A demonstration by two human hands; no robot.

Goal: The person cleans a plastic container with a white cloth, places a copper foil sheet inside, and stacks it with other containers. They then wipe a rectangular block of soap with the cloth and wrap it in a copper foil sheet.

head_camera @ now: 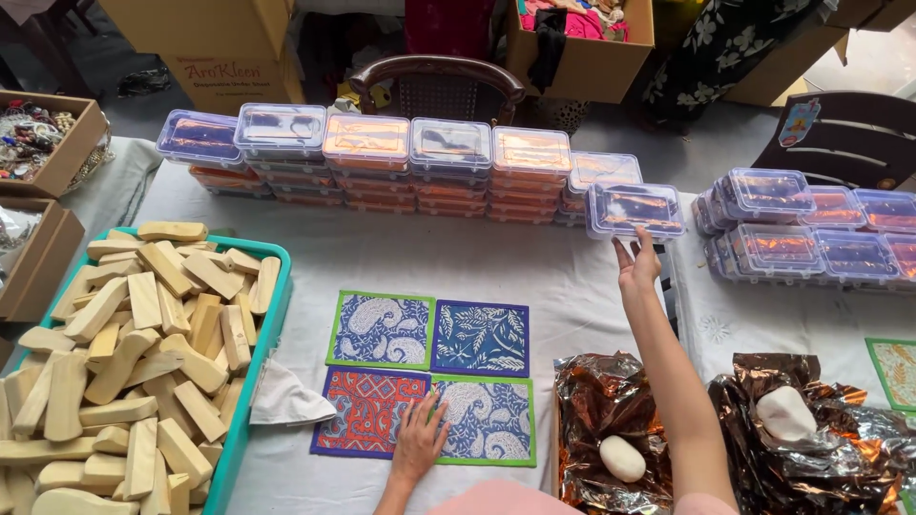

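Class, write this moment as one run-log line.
left hand: flat on patterned mats | right hand: fingers at clear box | tray of wooden blocks: untouched

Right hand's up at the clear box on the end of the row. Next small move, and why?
Probably close the right hand on the clear lidded box: its open fingers only touch the box's near edge, no grip yet. The left hand rests flat on the patterned mats, so it can stay put.

Bright, even daylight, soft shadows, glare on foil, sharp focus.
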